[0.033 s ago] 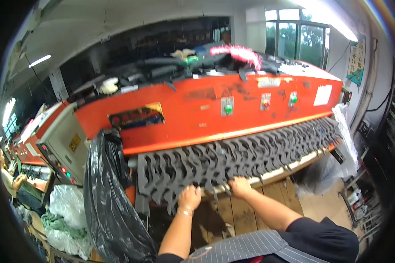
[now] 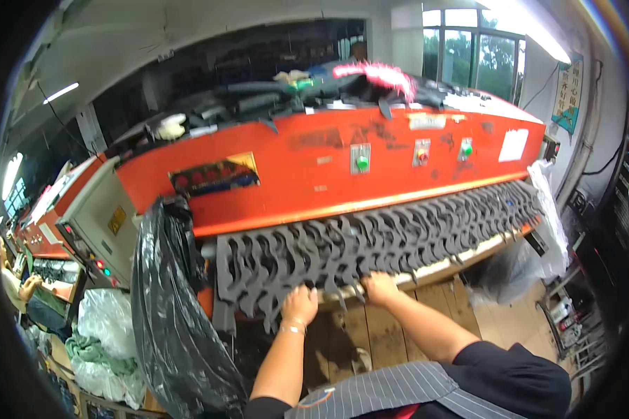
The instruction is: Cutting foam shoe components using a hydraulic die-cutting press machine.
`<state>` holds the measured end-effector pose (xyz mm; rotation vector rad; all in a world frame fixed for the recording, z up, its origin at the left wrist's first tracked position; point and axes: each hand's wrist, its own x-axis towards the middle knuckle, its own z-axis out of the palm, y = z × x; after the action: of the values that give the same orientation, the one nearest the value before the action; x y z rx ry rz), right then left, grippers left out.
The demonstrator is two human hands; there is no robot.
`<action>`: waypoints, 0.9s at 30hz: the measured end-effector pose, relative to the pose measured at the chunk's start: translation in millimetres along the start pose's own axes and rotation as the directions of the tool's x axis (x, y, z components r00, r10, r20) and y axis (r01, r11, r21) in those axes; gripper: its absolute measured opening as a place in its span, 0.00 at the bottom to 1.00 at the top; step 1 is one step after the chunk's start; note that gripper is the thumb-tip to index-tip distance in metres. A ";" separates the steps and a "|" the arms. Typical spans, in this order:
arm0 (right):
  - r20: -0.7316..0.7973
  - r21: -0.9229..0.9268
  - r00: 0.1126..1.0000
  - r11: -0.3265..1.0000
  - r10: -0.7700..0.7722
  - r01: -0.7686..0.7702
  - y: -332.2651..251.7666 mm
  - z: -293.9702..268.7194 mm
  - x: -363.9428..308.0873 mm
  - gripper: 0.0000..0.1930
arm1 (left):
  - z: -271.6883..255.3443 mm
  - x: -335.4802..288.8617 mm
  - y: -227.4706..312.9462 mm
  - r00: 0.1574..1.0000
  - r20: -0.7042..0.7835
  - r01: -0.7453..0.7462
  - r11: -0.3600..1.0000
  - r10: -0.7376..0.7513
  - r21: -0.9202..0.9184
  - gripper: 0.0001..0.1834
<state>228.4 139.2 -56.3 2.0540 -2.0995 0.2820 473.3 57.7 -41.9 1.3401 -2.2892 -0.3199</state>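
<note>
Black sleeves (image 2: pixel 514 380), grey pinstriped apron (image 2: pixel 388 385)

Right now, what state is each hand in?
Left hand: curled at the near edge of the grey sheet; grip cannot be told.
Right hand: curled at the same edge; grip also cannot be told.

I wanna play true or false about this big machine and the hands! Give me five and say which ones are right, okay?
1. The left hand and right hand are both at the near edge of the grey wavy-cut material. True.

2. The machine's front is bright blue. False: it is red-orange.

3. Something fluffy and pink lies on top of the machine. True.

4. The black plastic bag is to the right of both hands. False: it is to the left of both.

5. The machine's front has no buttons on it. False: it has two green buttons and a red one.
</note>
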 end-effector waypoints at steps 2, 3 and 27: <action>0.070 0.026 0.997 1.000 -0.014 0.013 -6.6 -16.8 2.3 0.13 | -0.6 -0.2 1.7 1.000 -0.006 0.027 1.000 -0.027 -0.001 0.22; 0.088 0.036 0.996 0.999 -0.013 0.010 -14.9 -20.6 -0.7 0.13 | -5.2 -2.1 0.4 0.999 0.006 0.041 0.999 -0.041 -0.034 0.21; 0.651 0.033 0.759 0.999 -0.031 0.012 -11.9 -101.4 233.6 0.19 | -8.9 138.7 45.4 0.883 0.043 -0.464 0.884 0.467 -0.060 0.08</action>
<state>235.6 -59.1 103.8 2.4370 -2.4217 -0.5031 385.7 -39.8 22.9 0.7226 -2.5406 -0.2488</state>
